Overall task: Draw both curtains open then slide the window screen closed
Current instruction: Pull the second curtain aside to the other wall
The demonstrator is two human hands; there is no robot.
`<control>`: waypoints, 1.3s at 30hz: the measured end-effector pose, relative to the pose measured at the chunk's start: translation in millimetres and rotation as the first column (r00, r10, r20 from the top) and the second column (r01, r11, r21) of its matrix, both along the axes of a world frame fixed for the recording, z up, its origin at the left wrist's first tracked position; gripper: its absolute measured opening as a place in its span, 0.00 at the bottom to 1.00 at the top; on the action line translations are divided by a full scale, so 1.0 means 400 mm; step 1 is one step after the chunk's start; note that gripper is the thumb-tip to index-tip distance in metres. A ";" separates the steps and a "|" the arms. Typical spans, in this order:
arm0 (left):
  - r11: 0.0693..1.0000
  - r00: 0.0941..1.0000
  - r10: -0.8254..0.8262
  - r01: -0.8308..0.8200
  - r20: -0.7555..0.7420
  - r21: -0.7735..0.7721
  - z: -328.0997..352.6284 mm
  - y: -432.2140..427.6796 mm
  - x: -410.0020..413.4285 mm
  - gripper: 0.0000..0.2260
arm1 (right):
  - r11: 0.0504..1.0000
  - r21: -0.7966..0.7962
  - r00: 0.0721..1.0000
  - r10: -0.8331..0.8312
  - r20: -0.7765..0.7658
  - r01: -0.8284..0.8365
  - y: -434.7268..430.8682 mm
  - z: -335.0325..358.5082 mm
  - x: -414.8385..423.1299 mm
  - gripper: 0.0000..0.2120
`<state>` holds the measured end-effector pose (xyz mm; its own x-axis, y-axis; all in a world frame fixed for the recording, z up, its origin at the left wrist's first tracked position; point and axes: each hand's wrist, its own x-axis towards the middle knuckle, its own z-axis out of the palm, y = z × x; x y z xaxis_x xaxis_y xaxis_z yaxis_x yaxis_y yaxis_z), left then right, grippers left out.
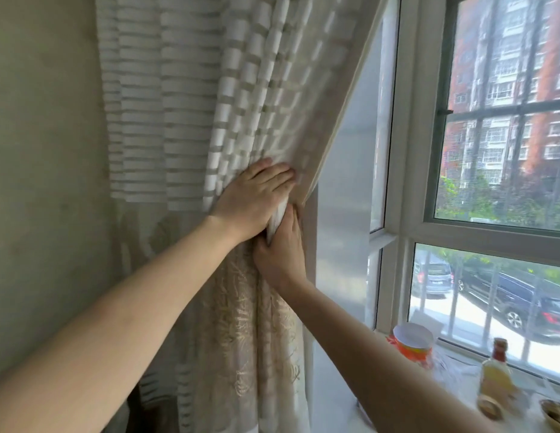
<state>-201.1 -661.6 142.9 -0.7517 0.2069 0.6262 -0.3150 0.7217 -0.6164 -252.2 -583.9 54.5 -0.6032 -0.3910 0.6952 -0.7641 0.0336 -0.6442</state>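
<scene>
Curtain [228, 120], left side: left hand [253, 201] and right hand [281, 251] fingers gripping its bunched edge; fabric risking slipping free and swinging back if grip loosens.

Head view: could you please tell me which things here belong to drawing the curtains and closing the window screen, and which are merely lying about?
Belongs to the job:
- curtain, bunched toward the wall
- left hand, pressed on it
- right hand, gripping its edge
- window

Just lying about, on the sill:
- orange and white container
- bottle of yellow liquid
</scene>
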 end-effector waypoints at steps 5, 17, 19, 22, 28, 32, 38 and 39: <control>0.999 0.999 -0.038 0.038 -0.009 0.002 -0.003 -0.066 -0.016 0.26 | 1.000 -0.004 0.999 -0.022 0.030 0.023 -0.062 0.000 -0.001 0.42; 0.997 0.999 -0.005 0.008 -0.040 0.083 -0.003 -0.191 -0.052 0.29 | 0.997 -0.060 0.998 0.054 0.013 -0.053 -0.224 0.003 -0.065 0.43; 0.995 0.999 0.002 0.003 -0.044 0.098 -0.005 -0.210 -0.052 0.28 | 0.995 -0.072 0.998 0.064 -0.004 -0.064 -0.252 0.002 -0.077 0.41; 0.994 0.999 0.009 -0.004 -0.044 0.106 -0.009 -0.245 -0.057 0.28 | 0.992 -0.077 0.995 0.097 -0.017 -0.098 -0.294 -0.005 -0.090 0.41; 0.993 0.998 0.012 -0.003 -0.069 0.121 -0.018 -0.319 -0.069 0.28 | 0.990 -0.070 0.993 0.119 -0.023 -0.120 -0.367 -0.005 -0.105 0.40; 0.994 0.998 0.005 0.002 -0.068 0.107 -0.012 -0.384 -0.073 0.29 | 0.993 -0.059 0.994 0.099 -0.037 -0.101 -0.433 -0.002 -0.111 0.40; 0.995 0.998 -0.041 0.046 -0.058 0.091 -0.004 -0.505 -0.085 0.29 | 0.997 -0.054 0.998 0.048 -0.048 -0.051 -0.540 0.001 -0.111 0.40; 0.994 0.997 -0.052 0.057 -0.057 0.094 -0.001 -0.527 -0.085 0.29 | 0.998 -0.050 0.998 0.042 -0.047 -0.044 -0.560 0.003 -0.110 0.40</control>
<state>-235.2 -872.2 142.4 -0.7053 0.1837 0.6847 -0.3046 0.7936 -0.5268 -296.1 -808.0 55.8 -0.5537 -0.3793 0.7413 -0.7930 -0.0317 -0.6085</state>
